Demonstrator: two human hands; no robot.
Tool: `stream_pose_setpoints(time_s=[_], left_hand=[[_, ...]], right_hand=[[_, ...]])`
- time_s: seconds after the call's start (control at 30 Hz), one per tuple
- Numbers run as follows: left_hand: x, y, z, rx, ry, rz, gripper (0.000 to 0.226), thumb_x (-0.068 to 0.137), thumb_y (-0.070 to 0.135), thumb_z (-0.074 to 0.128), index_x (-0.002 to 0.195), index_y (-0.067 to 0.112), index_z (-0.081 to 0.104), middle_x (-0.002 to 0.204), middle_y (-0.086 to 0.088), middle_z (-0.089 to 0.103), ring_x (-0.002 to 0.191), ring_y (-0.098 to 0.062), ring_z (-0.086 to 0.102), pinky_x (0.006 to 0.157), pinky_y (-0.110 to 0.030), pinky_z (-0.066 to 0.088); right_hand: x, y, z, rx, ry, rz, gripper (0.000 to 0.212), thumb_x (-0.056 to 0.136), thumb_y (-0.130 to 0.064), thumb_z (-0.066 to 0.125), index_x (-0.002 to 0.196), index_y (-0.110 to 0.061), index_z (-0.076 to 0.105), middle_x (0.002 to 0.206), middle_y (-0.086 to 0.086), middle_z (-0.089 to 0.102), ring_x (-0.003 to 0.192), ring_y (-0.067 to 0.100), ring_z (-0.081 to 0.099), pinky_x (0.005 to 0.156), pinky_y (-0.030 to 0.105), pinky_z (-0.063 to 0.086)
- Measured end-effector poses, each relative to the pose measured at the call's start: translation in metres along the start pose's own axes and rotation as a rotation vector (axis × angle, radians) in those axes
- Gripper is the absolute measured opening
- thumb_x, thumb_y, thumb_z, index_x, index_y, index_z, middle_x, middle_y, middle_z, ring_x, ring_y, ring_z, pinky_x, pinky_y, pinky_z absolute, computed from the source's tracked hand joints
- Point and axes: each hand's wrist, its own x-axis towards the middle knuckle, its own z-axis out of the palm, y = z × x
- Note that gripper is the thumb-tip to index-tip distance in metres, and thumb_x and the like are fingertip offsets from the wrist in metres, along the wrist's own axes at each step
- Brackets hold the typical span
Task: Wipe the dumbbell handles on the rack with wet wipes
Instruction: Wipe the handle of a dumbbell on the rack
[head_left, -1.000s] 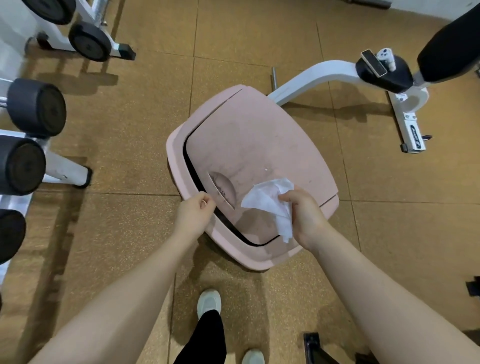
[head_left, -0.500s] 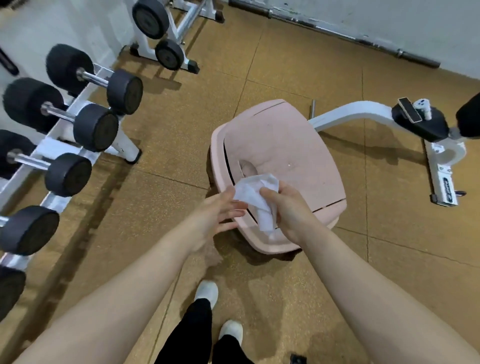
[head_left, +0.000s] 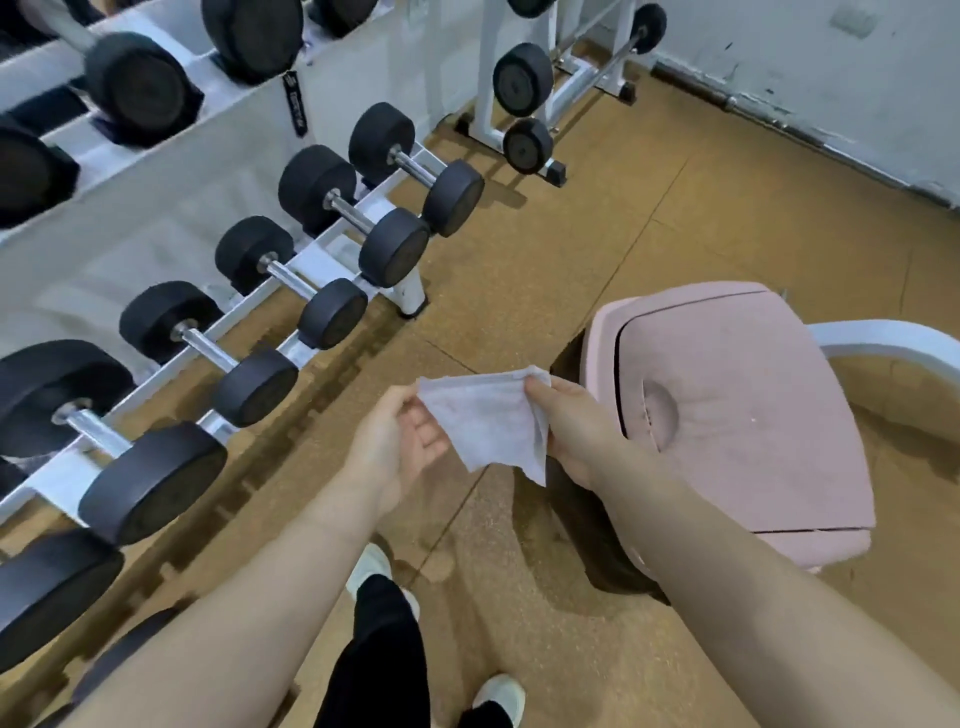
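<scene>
The wipe (head_left: 488, 421) is held spread between both hands: its left corner is pinched by the left hand (head_left: 402, 444), its right edge by the right hand (head_left: 571, 431). Being thin and limp, it could be torn if pulled too taut, or dropped if one pinch slackens. No handle is touched yet. The nearest handle (head_left: 93, 428) lies to the left of the left hand, well apart; further handles (head_left: 291, 278) follow up the rack (head_left: 332, 249). The bin (head_left: 737, 415) stands just beside the right hand.
</scene>
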Motion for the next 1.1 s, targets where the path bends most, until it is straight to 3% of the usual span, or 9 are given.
stream_pose_setpoints(time_s=[0.1, 0.2, 0.3, 0.4, 0.57, 0.73, 0.83, 0.97, 1.1], left_hand=[[0.023, 0.032, -0.020, 0.054, -0.036, -0.052, 0.041, 0.092, 0.049, 0.046, 0.114, 0.015, 0.054, 0.107, -0.003, 0.069, 0.099, -0.019, 0.065, 0.083, -0.034, 0.049], [0.055, 0.070, -0.042, 0.160, 0.015, -0.045, 0.036, 0.087, 0.023, 0.062, 0.120, 0.014, 0.050, 0.107, -0.005, 0.067, 0.090, -0.015, 0.066, 0.074, -0.027, 0.050], [0.086, 0.112, -0.061, 0.205, 0.073, -0.061, 0.037, 0.086, 0.010, 0.064, 0.121, 0.009, 0.051, 0.110, -0.008, 0.067, 0.093, -0.017, 0.067, 0.078, -0.028, 0.051], [0.115, 0.150, -0.075, 0.197, 0.117, -0.063, 0.016, 0.086, 0.007, 0.063, 0.101, 0.012, 0.057, 0.101, -0.004, 0.068, 0.091, -0.014, 0.065, 0.083, -0.028, 0.048], [0.156, 0.192, -0.086, 0.242, 0.165, -0.064, 0.022, 0.084, 0.008, 0.066, 0.104, 0.013, 0.057, 0.098, -0.002, 0.068, 0.089, -0.012, 0.063, 0.078, -0.023, 0.048], [0.189, 0.220, -0.064, 0.180, 0.145, -0.040, 0.024, 0.087, 0.003, 0.060, 0.111, 0.009, 0.056, 0.102, -0.008, 0.066, 0.087, -0.015, 0.061, 0.084, -0.029, 0.047], [0.210, 0.241, -0.046, 0.154, 0.178, -0.004, 0.033, 0.087, -0.002, 0.058, 0.117, 0.009, 0.051, 0.111, -0.014, 0.062, 0.091, -0.021, 0.058, 0.087, -0.032, 0.046], [0.257, 0.283, -0.008, 0.135, 0.249, 0.073, 0.042, 0.088, -0.004, 0.056, 0.123, 0.016, 0.048, 0.104, -0.005, 0.063, 0.095, -0.023, 0.056, 0.083, -0.032, 0.046], [0.298, 0.307, 0.025, 0.055, 0.302, 0.112, 0.040, 0.088, -0.004, 0.056, 0.126, 0.006, 0.048, 0.110, -0.012, 0.063, 0.093, -0.024, 0.051, 0.077, -0.029, 0.044]], right_hand=[[0.037, -0.018, 0.042, -0.028, -0.115, -0.002, 0.026, 0.096, -0.023, 0.051, 0.116, -0.009, 0.059, 0.110, 0.011, 0.068, 0.100, 0.026, 0.066, 0.082, 0.038, 0.054], [0.076, -0.046, 0.082, -0.087, -0.136, 0.007, 0.021, 0.090, -0.004, 0.057, 0.110, -0.011, 0.059, 0.100, 0.007, 0.068, 0.088, 0.020, 0.068, 0.070, 0.029, 0.057], [0.112, -0.070, 0.112, -0.115, -0.159, 0.037, 0.023, 0.087, -0.001, 0.059, 0.108, -0.011, 0.059, 0.104, 0.008, 0.068, 0.092, 0.021, 0.067, 0.076, 0.032, 0.058], [0.145, -0.090, 0.129, -0.246, -0.039, 0.029, 0.023, 0.085, -0.009, 0.065, 0.108, -0.011, 0.060, 0.101, 0.006, 0.066, 0.091, 0.022, 0.066, 0.079, 0.037, 0.057], [0.194, -0.114, 0.138, -0.565, 0.120, -0.117, 0.020, 0.082, -0.015, 0.064, 0.100, -0.016, 0.056, 0.094, 0.005, 0.065, 0.083, 0.022, 0.064, 0.072, 0.040, 0.055], [0.246, -0.141, 0.134, -0.853, 0.160, -0.262, 0.018, 0.083, -0.003, 0.045, 0.066, -0.002, 0.050, 0.058, 0.005, 0.042, 0.053, 0.019, 0.036, 0.047, 0.027, 0.024], [0.270, -0.172, 0.124, -0.591, 0.079, -0.112, 0.034, 0.088, -0.003, 0.042, 0.056, -0.013, 0.033, 0.054, 0.000, 0.033, 0.051, 0.015, 0.030, 0.050, 0.026, 0.023], [0.313, -0.236, 0.102, -0.119, -0.052, 0.102, 0.024, 0.095, -0.005, 0.048, 0.072, -0.007, 0.055, 0.067, 0.005, 0.061, 0.061, 0.019, 0.057, 0.054, 0.028, 0.048], [0.358, -0.285, 0.081, -0.125, -0.036, 0.127, 0.017, 0.098, -0.016, 0.047, 0.091, -0.007, 0.059, 0.087, 0.007, 0.065, 0.080, 0.024, 0.062, 0.077, 0.040, 0.052]])
